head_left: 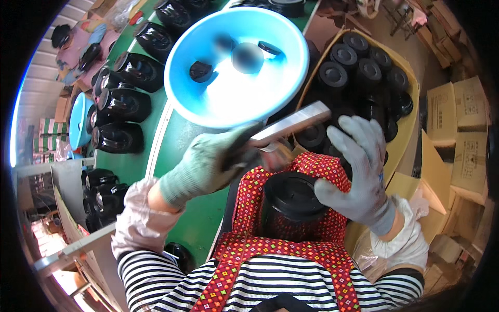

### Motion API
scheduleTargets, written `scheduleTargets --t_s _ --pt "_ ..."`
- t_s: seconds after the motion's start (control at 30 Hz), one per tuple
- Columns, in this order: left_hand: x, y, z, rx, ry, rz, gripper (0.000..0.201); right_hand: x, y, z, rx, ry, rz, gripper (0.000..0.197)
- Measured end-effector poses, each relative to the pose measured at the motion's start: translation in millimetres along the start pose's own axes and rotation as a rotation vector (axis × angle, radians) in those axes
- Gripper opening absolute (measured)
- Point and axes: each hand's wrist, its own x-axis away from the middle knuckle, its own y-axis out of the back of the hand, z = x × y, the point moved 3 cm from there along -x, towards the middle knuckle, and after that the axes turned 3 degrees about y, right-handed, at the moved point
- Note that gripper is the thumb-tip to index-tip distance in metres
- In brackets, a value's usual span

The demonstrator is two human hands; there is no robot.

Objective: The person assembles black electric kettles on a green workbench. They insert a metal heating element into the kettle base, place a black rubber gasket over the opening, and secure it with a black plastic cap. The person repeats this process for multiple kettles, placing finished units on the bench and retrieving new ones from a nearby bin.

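Note:
My left hand (200,164), in a pale green knitted glove with a dark palm, is closed around a flat silver bar-shaped tool (296,124). A brown, blurred part shows below the bar, and its kind is unclear. My right hand (361,171), in a grey glove, has its fingers spread and holds nothing. Its thumb is at the right edge of a black lidded jar (293,195); I cannot tell if they touch. The jar stands upright in my lap against a red patterned apron (249,208).
A light blue basin (179,101) holding a few small black pieces stands ahead on the green worktop (169,138). Glossy black jars (125,104) line its left side. A carton (413,78) of black lidded jars stands right. Another person (78,47) works far left.

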Motion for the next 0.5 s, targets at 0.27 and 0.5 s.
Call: scheduleTargets --t_s 0.27,0.5 --pt "242 -44 116 -0.372 0.682 -0.59 0.05 55 -21 44 -0.723 -0.264 0.471 0.096" --pt "362 -119 172 -0.359 0.977 -0.651 0.064 49 -28 50 -0.699 -0.248 0.364 0.072"
